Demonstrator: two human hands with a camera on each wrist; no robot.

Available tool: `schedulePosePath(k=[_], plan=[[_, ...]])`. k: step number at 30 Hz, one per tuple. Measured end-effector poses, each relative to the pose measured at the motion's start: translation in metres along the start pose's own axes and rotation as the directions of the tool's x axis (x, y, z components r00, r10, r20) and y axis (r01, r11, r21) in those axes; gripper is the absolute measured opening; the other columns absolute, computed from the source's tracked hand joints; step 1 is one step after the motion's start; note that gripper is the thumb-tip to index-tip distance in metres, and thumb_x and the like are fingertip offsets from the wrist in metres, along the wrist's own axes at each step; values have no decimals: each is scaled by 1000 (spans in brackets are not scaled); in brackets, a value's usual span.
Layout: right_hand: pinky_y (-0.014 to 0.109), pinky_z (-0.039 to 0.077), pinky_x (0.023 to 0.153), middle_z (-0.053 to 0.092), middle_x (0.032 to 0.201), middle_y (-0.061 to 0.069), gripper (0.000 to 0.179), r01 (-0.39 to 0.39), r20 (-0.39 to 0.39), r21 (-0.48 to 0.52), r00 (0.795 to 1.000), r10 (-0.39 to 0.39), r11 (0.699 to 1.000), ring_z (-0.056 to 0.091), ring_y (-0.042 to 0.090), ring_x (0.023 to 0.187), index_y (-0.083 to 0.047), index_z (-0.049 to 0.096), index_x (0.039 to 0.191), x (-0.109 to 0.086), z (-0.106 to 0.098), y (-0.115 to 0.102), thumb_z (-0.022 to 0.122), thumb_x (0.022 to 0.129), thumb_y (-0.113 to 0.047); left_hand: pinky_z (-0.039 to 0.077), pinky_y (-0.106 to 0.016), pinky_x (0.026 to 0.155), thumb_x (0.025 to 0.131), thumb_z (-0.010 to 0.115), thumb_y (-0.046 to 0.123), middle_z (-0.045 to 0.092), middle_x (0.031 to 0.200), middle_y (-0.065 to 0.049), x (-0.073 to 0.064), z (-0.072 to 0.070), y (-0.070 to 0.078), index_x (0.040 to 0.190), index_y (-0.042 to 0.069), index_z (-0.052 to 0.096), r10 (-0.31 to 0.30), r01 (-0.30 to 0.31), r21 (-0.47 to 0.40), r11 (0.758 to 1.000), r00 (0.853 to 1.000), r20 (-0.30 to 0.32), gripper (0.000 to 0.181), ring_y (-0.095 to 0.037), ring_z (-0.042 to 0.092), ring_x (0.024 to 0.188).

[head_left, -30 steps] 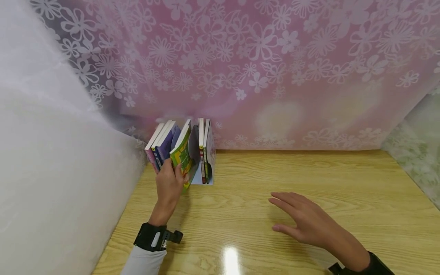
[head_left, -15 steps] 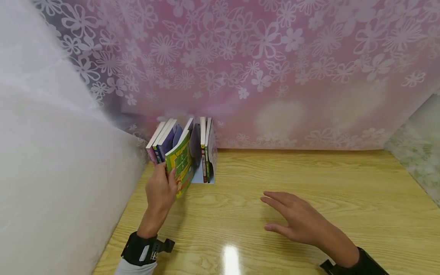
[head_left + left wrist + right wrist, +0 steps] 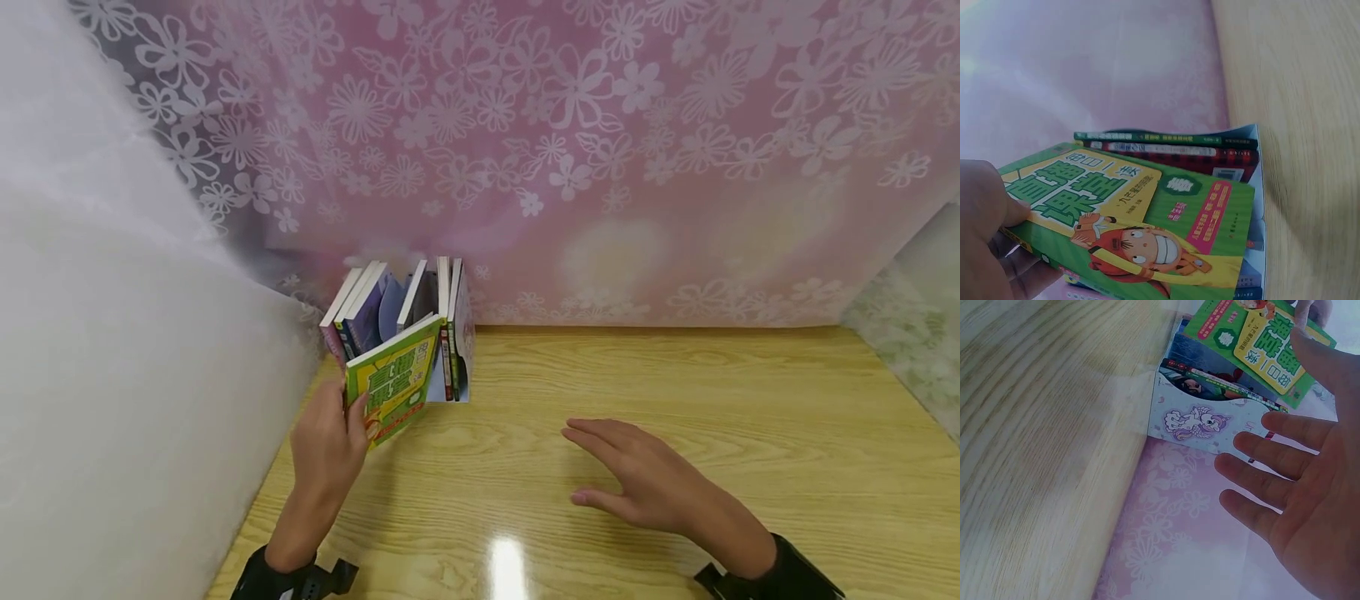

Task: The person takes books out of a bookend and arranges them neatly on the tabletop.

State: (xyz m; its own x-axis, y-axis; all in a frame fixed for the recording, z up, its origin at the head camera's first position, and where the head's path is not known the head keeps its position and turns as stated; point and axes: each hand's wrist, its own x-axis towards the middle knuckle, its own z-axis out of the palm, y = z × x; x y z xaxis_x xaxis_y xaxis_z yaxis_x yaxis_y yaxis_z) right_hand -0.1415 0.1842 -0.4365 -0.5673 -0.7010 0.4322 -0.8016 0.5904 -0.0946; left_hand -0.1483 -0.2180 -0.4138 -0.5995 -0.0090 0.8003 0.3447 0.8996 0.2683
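Note:
My left hand (image 3: 326, 437) grips a green and yellow book (image 3: 397, 375) by its spine side, thumb on the front cover. The book is tilted in front of a bookstand whose white end panel (image 3: 1191, 422) bears a unicorn. In the left wrist view the cover of the green book (image 3: 1147, 219) shows a cartoon child in a red cap. Several books stand upright in the bookstand, among them a purple one (image 3: 367, 321) at the left and a red-spined one (image 3: 1172, 150) at the right. My right hand (image 3: 637, 471) hovers over the table with straight, spread fingers, holding nothing.
The wooden table (image 3: 637, 375) runs back to a pink floral curtain (image 3: 525, 167). A white wall or sheet (image 3: 135, 375) borders the left side. A pale green patterned cloth (image 3: 911, 308) hangs at the far right.
My left hand has drawn the green book out of the row, toward me and to the left, and its cover has turned to face me. My right hand has drifted slightly left.

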Motion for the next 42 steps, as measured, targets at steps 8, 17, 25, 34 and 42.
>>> schedulePosePath(k=[8, 17, 25, 34, 42], plan=[[45, 61, 96, 64, 145, 10, 75, -16, 24, 66, 1000, 14, 998, 66, 27, 127, -9, 51, 152, 7, 6, 0, 74, 93, -50, 52, -33, 46, 85, 79, -3, 64, 76, -15, -14, -10, 14, 103, -7, 61, 28, -24, -51, 998, 997, 67, 26, -24, 67, 58], [51, 58, 101, 59, 151, 10, 73, -193, 179, 216, 971, 155, 957, 63, 32, 132, -13, 45, 156, 17, 13, 3, 68, 98, -51, 59, -29, 53, 87, 77, -6, 67, 81, -14, -20, -11, 30, 107, -8, 61, -18, 40, -151, 988, 989, 148, 26, -24, 73, 67], [51, 56, 105, 56, 155, 11, 78, -244, 200, 277, 961, 193, 929, 61, 31, 135, -6, 40, 158, 29, 26, 2, 65, 99, -51, 60, -24, 59, 94, 72, -1, 71, 87, -13, -25, -6, 49, 111, -4, 61, -121, 193, -219, 957, 945, 304, 21, -23, 75, 73], [51, 58, 101, 57, 153, 13, 78, -275, 204, 339, 955, 216, 899, 66, 30, 129, -5, 37, 159, 39, 36, -2, 68, 99, -45, 60, -21, 64, 98, 68, 3, 75, 96, -14, -27, -3, 64, 116, -1, 60, -158, 296, -297, 908, 898, 412, 20, -20, 75, 81], [48, 61, 98, 71, 134, 8, 58, -237, 147, 400, 970, 193, 886, 70, 30, 122, -11, 51, 146, 47, 46, -7, 74, 97, -31, 61, -21, 67, 97, 68, 2, 74, 95, -12, -29, 2, 71, 113, 0, 60, -124, 297, -354, 887, 891, 436, 18, -20, 75, 83]])
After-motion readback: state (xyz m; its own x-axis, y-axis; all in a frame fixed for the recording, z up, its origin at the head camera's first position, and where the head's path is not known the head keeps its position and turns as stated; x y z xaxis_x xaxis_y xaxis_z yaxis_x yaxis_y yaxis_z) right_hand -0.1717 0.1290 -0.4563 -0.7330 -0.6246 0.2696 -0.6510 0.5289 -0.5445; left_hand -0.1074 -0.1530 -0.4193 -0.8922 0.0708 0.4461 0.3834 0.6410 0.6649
